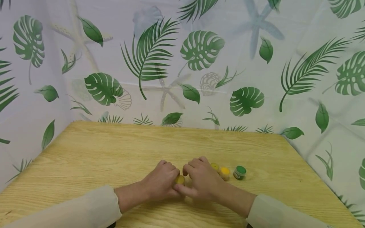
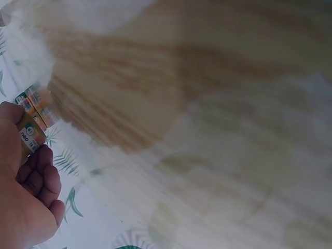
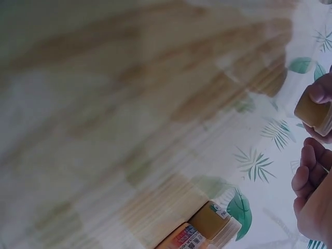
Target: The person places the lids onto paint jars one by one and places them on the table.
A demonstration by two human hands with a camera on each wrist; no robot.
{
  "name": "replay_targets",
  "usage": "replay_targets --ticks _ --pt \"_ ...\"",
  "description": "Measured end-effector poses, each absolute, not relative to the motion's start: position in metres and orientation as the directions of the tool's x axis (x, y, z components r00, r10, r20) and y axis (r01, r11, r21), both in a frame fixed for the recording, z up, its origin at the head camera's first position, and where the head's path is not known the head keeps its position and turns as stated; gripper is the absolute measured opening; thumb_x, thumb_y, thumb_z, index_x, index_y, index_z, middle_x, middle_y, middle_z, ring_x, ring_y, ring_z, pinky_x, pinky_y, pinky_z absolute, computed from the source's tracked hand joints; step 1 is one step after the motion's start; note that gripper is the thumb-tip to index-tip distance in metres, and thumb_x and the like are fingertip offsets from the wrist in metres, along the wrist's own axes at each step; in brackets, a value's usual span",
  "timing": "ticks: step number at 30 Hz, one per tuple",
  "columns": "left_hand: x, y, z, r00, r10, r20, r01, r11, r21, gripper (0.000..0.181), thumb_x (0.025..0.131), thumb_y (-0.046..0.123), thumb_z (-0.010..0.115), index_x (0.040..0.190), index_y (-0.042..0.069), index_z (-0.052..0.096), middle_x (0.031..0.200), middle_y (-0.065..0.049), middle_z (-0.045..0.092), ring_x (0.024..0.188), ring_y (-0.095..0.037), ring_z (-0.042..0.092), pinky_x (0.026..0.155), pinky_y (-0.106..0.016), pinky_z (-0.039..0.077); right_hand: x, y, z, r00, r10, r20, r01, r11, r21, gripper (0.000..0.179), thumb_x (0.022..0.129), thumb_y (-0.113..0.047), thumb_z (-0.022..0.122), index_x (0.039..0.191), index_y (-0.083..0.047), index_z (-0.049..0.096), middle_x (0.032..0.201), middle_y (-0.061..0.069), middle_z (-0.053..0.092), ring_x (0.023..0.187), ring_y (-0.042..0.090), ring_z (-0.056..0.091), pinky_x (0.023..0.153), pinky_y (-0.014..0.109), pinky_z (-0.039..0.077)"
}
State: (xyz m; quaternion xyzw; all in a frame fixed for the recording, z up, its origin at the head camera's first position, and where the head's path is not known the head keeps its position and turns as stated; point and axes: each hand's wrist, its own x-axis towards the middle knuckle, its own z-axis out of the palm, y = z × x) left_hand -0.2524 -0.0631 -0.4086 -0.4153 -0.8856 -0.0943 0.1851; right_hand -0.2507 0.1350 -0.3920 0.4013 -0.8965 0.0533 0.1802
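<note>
Between my two hands, low in the middle of the head view, a small paint jar (image 1: 180,180) shows its yellow top. My left hand (image 1: 162,181) grips this jar from the left; its label faces the left wrist camera, where the held jar (image 2: 32,136) sits between thumb and fingers. Close by on the right, my right hand (image 1: 203,180) has its thumb reaching to the jar's near edge. Its index finger is bent, with a gap between it and the jar. In the right wrist view, the loosely curled fingers (image 3: 307,174) show below the jar.
Right of my right hand stand an olive-topped jar (image 1: 214,166), a yellow-topped jar (image 1: 224,173) and a green-topped jar (image 1: 240,172). They rest on a wood-grain table (image 1: 114,148). A leaf-patterned curtain (image 1: 176,104) runs behind the table and along both sides.
</note>
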Motion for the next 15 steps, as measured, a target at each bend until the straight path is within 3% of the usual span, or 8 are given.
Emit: replay_targets --ticks 7,15 --pt "-0.2527 -0.064 -0.4094 -0.577 0.696 0.427 0.764 0.645 -0.019 0.033 0.074 0.044 0.079 0.07 0.016 0.062 0.063 0.01 0.053 0.059 -0.003 0.04 0.072 -0.026 0.04 -0.2517 0.1366 -0.3945 -0.543 -0.74 0.396 -0.79 0.61 0.056 0.028 0.087 -0.047 0.066 0.094 -0.02 0.066 0.089 -0.008 0.062 0.085 0.009 0.054 0.083 0.032 0.038" --pt "-0.2533 -0.0633 -0.409 -0.544 0.707 0.452 0.768 0.637 -0.073 0.038 0.071 0.046 0.08 0.063 0.018 0.055 0.058 0.011 0.047 0.055 -0.002 0.035 0.067 -0.023 0.035 -0.2523 0.1337 -0.3965 -0.509 -0.746 0.43 -0.797 0.597 0.091 0.028 0.084 -0.047 0.069 0.079 -0.021 0.06 0.074 -0.012 0.054 0.073 0.006 0.048 0.077 0.028 0.036"
